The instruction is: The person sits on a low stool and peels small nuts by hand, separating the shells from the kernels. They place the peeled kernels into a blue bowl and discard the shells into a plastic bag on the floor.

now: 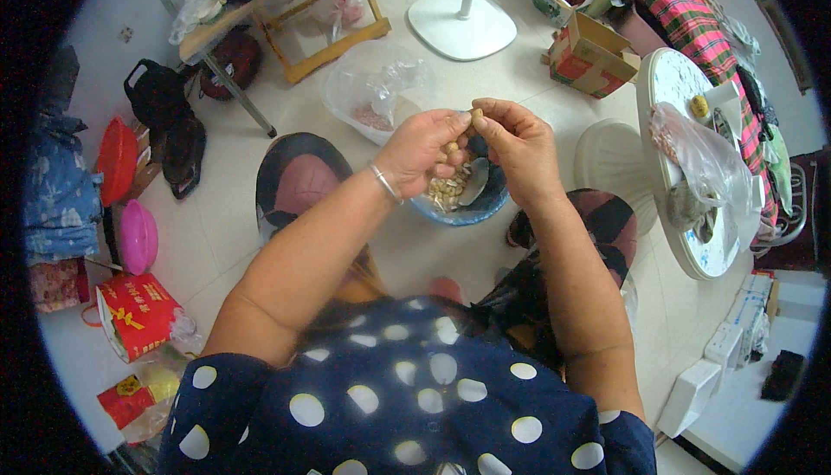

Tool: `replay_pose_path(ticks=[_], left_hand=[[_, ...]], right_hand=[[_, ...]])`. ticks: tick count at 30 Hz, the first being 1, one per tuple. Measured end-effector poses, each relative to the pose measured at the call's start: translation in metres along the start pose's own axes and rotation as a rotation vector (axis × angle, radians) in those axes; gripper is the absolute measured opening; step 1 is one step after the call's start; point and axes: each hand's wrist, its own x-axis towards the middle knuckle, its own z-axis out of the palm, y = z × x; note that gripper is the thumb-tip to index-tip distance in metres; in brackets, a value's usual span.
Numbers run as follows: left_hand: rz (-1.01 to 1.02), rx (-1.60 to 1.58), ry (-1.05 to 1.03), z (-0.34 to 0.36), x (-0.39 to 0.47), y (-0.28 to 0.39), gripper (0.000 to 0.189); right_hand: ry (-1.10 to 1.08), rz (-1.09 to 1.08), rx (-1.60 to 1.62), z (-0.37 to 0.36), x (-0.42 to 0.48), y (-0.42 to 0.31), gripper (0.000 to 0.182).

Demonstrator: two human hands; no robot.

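Observation:
Above a blue basin (464,220), my left hand (415,147) and my right hand (526,150) meet at the fingertips. Thumbs and fingers of both pinch what looks like an unshelled peanut (477,113). More peanuts (451,147) rest in the curled fingers of my left hand, which has a silver bangle (385,184) at its wrist. Pale shells or peanuts (448,189) fill part of the basin, beside a greyish curved piece (476,181) I cannot identify. Beyond my hands, a bowl lined with clear plastic (337,101) holds pinkish shelled kernels (373,116).
At right stands a round white table (694,257) bearing a plastic bag (701,157). Ahead are a white stand base (462,27), an open cardboard box (591,56) and a wooden frame (337,53). Red (118,160) and pink basins (139,236) lean at left, near a red bag (139,316).

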Motion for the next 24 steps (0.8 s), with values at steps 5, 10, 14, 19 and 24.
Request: replay_pose_path(ticks=[5, 10, 14, 19, 24], left_hand=[[-0.042, -0.085, -0.060, 0.001, -0.001, 0.003, 0.017], [-0.001, 0.027, 0.043, 0.000, 0.001, 0.000, 0.020], [0.068, 0.092, 0.115, 0.002, 0.003, -0.001, 0.023], [0.120, 0.190, 0.144, 0.004, 0.003, -0.004, 0.020], [0.215, 0.447, 0.215, -0.002, 0.007, -0.011, 0.017]], right_hand=[[-0.072, -0.078, -0.107, -0.006, 0.000, 0.001, 0.025], [0.013, -0.054, -0.096, -0.001, -0.002, -0.004, 0.020], [0.033, -0.075, -0.076, -0.003, 0.004, 0.003, 0.017], [-0.007, -0.049, -0.061, -0.003, 0.008, 0.014, 0.015], [0.010, -0.099, -0.262, -0.004, 0.010, 0.028, 0.014]])
